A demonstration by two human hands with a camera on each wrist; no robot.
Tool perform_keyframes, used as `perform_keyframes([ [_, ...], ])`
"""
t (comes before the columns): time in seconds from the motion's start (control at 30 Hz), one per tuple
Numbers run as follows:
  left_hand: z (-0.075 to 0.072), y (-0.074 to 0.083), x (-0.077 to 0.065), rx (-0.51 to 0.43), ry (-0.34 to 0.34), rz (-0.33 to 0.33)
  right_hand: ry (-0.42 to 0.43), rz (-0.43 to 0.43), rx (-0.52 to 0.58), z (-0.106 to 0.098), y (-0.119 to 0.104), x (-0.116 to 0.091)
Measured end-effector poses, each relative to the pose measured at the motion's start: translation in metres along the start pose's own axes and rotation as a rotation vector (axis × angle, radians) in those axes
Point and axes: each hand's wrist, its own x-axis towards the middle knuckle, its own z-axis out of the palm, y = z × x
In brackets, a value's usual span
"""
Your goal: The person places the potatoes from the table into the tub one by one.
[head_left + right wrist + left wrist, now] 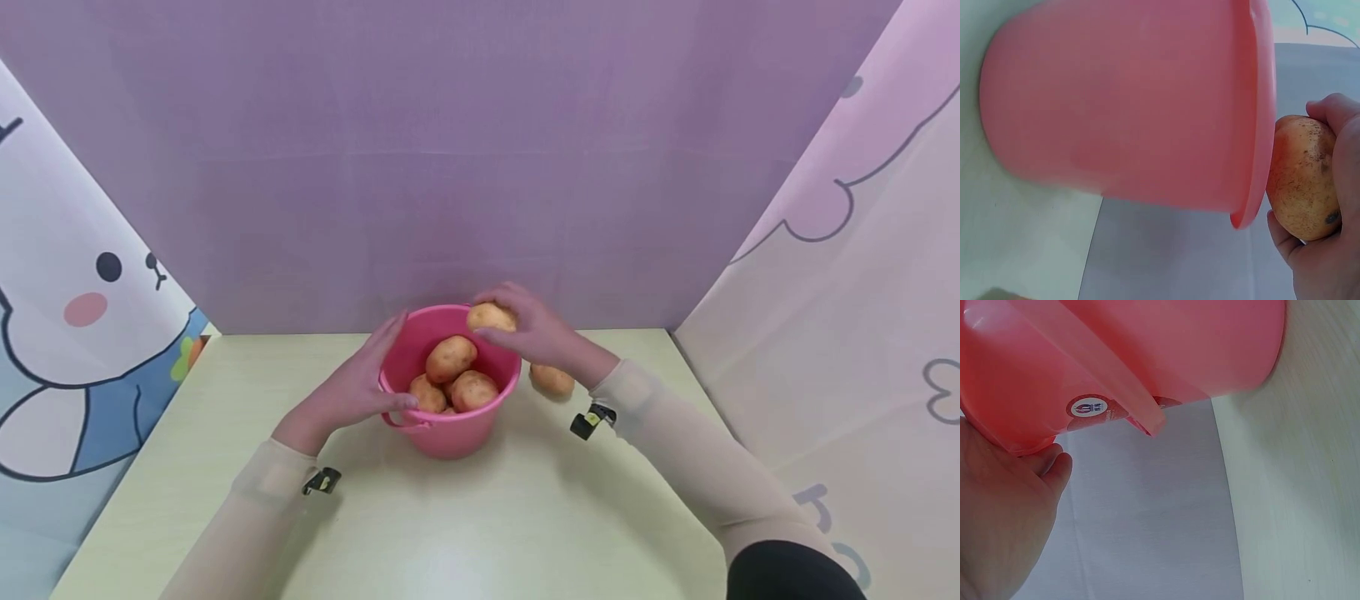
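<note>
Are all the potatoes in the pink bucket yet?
Not quite. Several potatoes already lie inside the pink bucket. The right hand holds another potato over the bucket's rim, while the left hand rests against its side. One last potato lies on the table beside the bucket.

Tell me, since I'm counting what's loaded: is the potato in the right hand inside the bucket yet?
Not yet. The right hand holds the potato at the pink bucket rim.
</note>
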Motion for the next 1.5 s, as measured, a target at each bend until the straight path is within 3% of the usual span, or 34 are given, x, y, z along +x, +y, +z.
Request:
perform_keyframes([
  [0.43, -0.001, -0.002, 0.001, 0.024, -0.001, -0.010, -0.027, -0.019, 0.016, 0.020, -0.014, 0.008],
  [0.73, -0.002, -0.001, 0.002, 0.016, -0.006, -0.002, -0.077, 0.021, 0.050, 0.033, -0.024, 0.012],
  [1.07, 0.000, -0.002, 0.002, 0.003, 0.001, 0.024, -0.101, -0.061, -0.011, 0.044, -0.027, 0.017],
  [1.5, 0.000, -0.003, 0.002, -0.003, -0.002, -0.001, -0.123, -0.111, -0.055, 0.054, -0.030, 0.023],
])
